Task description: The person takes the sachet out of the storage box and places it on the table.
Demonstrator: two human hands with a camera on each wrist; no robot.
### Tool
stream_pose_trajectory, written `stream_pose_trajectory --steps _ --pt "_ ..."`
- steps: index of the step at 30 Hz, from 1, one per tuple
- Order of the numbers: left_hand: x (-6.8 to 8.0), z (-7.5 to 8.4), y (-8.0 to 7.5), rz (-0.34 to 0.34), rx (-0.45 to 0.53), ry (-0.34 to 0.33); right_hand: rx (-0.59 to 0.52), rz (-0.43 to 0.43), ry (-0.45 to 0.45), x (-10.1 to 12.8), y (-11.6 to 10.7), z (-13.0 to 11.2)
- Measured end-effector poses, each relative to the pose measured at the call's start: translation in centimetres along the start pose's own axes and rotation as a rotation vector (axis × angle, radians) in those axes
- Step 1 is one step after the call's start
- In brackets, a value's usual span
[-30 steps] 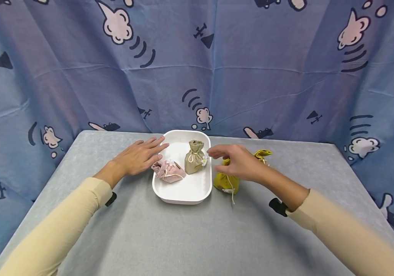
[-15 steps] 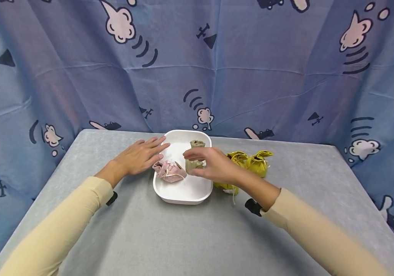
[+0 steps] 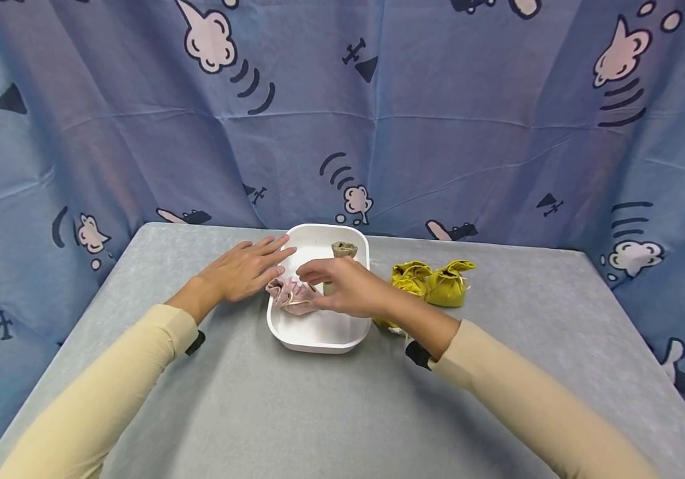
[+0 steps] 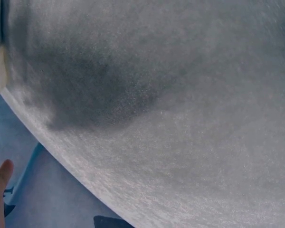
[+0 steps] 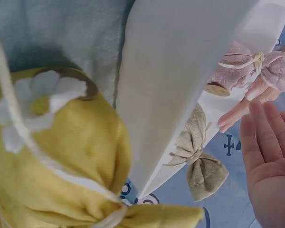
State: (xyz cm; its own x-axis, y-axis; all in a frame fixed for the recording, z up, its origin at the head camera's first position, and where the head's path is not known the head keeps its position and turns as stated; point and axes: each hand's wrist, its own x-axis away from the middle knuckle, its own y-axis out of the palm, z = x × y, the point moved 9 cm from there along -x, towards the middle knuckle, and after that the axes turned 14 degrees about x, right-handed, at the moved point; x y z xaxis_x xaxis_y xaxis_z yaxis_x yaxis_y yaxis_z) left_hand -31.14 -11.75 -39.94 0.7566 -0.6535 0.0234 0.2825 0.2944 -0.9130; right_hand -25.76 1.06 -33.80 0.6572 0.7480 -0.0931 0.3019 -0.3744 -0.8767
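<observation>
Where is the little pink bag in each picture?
Head: the pink bag lies in the white tray, at its left side, by both hands' fingertips.
Left wrist: not in it; only grey table shows.
Right wrist: top right, inside the tray.
Shared landmark: the white tray, which shows in the head and right wrist views.

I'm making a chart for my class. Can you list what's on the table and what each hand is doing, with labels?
Tray: white tray on the grey table
In tray: pink pouch, beige pouch
Beside tray: two yellow pouches
Left hand: flat, fingers at the tray's left rim
Right hand: open over the tray, fingertips by the pink pouch, not gripping
</observation>
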Motion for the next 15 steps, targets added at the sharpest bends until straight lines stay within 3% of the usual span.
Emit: stream_pose_trajectory --steps 9,15 --pt "0.1 0.1 0.0 0.014 -0.001 0.024 0.081 -0.025 0.005 -1.3 0.9 -0.8" --pt "0.1 0.1 -0.1 0.03 -0.018 0.046 0.058 -0.057 -0.007 -2.0 2.1 -1.0"
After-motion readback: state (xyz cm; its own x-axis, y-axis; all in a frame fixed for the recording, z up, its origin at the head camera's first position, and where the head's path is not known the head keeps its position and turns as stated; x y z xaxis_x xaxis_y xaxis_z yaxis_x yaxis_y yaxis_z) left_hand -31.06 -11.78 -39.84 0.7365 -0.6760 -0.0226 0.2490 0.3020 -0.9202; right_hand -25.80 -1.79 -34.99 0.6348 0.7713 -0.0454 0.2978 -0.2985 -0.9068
